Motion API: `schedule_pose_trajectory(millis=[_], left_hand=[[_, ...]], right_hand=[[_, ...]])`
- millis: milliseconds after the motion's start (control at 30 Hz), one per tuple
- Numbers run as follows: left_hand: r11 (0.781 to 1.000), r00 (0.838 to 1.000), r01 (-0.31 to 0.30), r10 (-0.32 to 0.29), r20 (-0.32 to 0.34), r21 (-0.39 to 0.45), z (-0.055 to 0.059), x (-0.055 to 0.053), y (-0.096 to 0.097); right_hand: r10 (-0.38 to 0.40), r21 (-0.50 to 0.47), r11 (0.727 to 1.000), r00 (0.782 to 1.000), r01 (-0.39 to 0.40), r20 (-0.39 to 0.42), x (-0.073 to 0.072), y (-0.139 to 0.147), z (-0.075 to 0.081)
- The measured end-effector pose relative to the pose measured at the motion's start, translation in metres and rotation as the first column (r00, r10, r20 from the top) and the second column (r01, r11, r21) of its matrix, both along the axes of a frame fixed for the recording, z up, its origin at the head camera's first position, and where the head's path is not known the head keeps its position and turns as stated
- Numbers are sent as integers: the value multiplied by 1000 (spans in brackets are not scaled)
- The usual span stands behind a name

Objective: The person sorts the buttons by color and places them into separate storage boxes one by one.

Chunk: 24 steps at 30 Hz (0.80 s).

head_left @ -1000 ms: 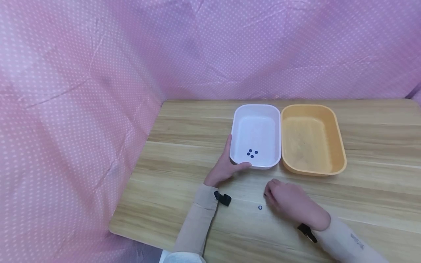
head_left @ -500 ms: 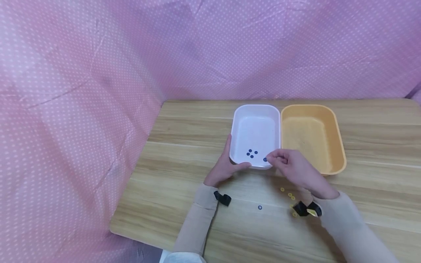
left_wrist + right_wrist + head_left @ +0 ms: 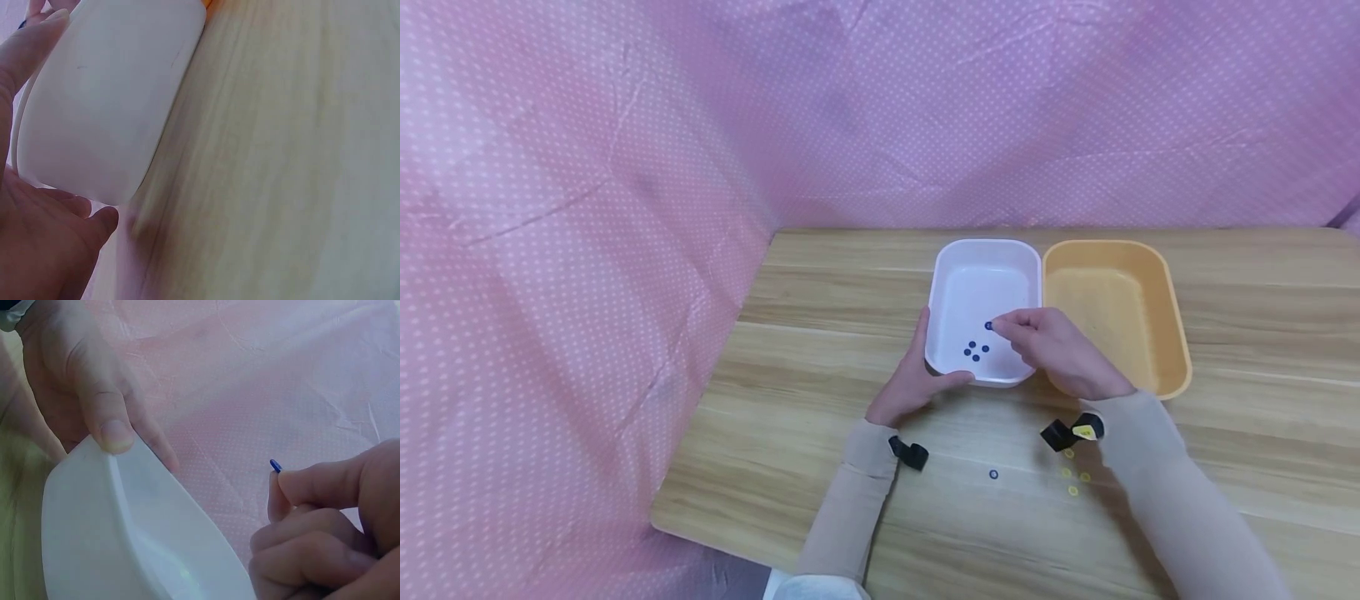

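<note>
In the head view my right hand [image 3: 1063, 354] is over the white plastic basin [image 3: 985, 292], pinching a small blue button [image 3: 988, 326] between thumb and forefinger. The right wrist view shows this button [image 3: 275, 465] edge-on at the fingertips. Several dark blue buttons [image 3: 976, 358] lie on the basin floor near its front. My left hand [image 3: 912, 387] holds the basin's front left corner, its thumb [image 3: 115, 434] on the rim and the other fingers along the outside wall. One more blue button [image 3: 993, 474] lies on the table in front.
A yellow-orange basin [image 3: 1101, 333] stands right beside the white one, partly behind my right hand. Several yellow buttons [image 3: 1072, 491] lie on the wooden table [image 3: 820, 333], close to my right forearm. Pink dotted cloth [image 3: 880, 117] hangs behind and at the left.
From the tabletop, my right hand has moved up and forward over the white basin, carrying a blue button. Yellow buttons it hid now show. The left hand stays at the corner.
</note>
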State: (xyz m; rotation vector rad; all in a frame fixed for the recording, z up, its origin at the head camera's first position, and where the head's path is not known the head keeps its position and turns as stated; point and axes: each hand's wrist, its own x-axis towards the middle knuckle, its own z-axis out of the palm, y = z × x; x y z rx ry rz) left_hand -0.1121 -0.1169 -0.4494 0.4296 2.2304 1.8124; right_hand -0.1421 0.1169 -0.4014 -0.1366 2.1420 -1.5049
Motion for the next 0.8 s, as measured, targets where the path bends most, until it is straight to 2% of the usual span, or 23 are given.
schedule_pose_trajectory(millis=[133,267,500,600,800], left_hand=[[1000,1000,-2,2,-11,3,-2,2,1],[1000,1000,-3,3,-9,-8,-3,3,2],[1000,1000,-19,19,-3,-15,-7,4,2],[999,999,-30,30,-25,-20,-10,3,2],[999,1000,-15,14,-22,-40,-10,4,0]], right_hand=[[-33,-30,999,998,35,54,-5,-3,-2],[-51,-19,998,995,53,88,-9,-4,-6],[-42,15,999,994,40,102,-15,-7,-12],[-33,29,999,994,31,105,-18,-10,-13],[-25,55,998,994,20,104,-23,-16,-19]])
